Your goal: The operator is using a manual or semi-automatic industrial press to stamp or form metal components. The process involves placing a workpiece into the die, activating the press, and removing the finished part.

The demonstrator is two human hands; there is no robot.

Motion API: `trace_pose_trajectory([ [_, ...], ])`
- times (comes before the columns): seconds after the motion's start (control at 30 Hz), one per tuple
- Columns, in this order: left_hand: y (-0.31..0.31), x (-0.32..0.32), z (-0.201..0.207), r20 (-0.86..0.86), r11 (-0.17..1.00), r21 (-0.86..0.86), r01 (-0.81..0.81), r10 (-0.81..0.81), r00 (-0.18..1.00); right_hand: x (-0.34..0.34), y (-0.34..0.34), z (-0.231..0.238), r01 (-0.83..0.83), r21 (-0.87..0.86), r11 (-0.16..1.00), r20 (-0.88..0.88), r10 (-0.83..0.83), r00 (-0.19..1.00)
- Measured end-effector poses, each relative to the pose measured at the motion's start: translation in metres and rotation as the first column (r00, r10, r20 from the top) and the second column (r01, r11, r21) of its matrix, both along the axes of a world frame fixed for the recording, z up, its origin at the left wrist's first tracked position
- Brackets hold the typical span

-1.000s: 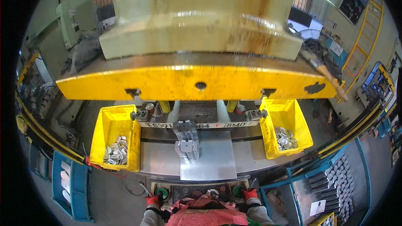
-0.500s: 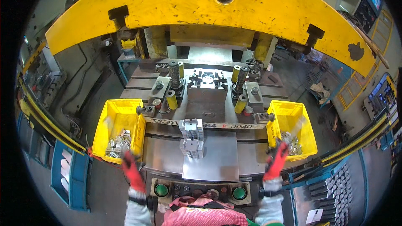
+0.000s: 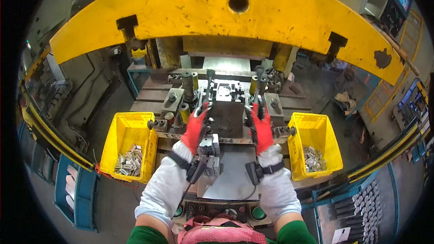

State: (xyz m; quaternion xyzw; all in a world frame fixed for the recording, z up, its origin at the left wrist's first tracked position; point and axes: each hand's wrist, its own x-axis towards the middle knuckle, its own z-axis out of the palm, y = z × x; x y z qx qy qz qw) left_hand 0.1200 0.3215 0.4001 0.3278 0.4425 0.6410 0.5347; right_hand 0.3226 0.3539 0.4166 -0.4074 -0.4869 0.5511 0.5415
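Observation:
My left hand (image 3: 196, 124), in a red glove with dark fingers, reaches over the front of the die. Its fingers close round a slim tool (image 3: 210, 77) with a dark tip, which points away toward the die's left side. My right hand (image 3: 259, 129), gloved alike, holds a similar slim tool (image 3: 259, 73) on the right. Between the tips lies the bright die face (image 3: 224, 91), with a cut-out metal shape on it. Whether either tip touches a part cannot be made out. A stack of metal pieces (image 3: 213, 147) stands partly behind my left forearm.
Yellow bins with small metal pieces stand at left (image 3: 107, 151) and right (image 3: 332, 131). A yellow press beam (image 3: 289, 13) spans above. Guide posts (image 3: 187, 82) flank the die. A control panel with green buttons (image 3: 258, 213) sits at the front edge.
Both hands have swung inward and forward from beside the yellow bins to the die, bringing the slim tools with them. The stack is now partly covered by my left arm.

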Motion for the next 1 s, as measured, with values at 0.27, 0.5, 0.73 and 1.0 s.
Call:
trace_pose_trajectory([
  [0.27,-0.048,0.004,0.000,-0.083,0.994,-0.102,-0.038,0.030,0.996,-0.013,0.033,-0.018,-0.359,-0.096,0.928,0.115,0.369,0.923],
  [0.5,-0.122,-0.055,-0.040,-0.462,0.943,0.234,-0.237,0.322,0.826,-0.031,-0.001,-0.006,-0.117,0.034,0.993,-0.032,0.118,0.992],
  [0.73,-0.260,-0.119,-0.080,-0.236,0.663,-0.040,-0.748,0.721,0.652,0.111,-0.124,-0.048,0.543,-0.052,0.838,0.065,-0.540,0.839],
  [1.0,-0.307,-0.110,-0.139,-0.086,0.772,-0.312,-0.553,0.557,0.826,0.175,-0.188,-0.153,0.536,-0.005,0.844,0.421,-0.484,0.767],
])
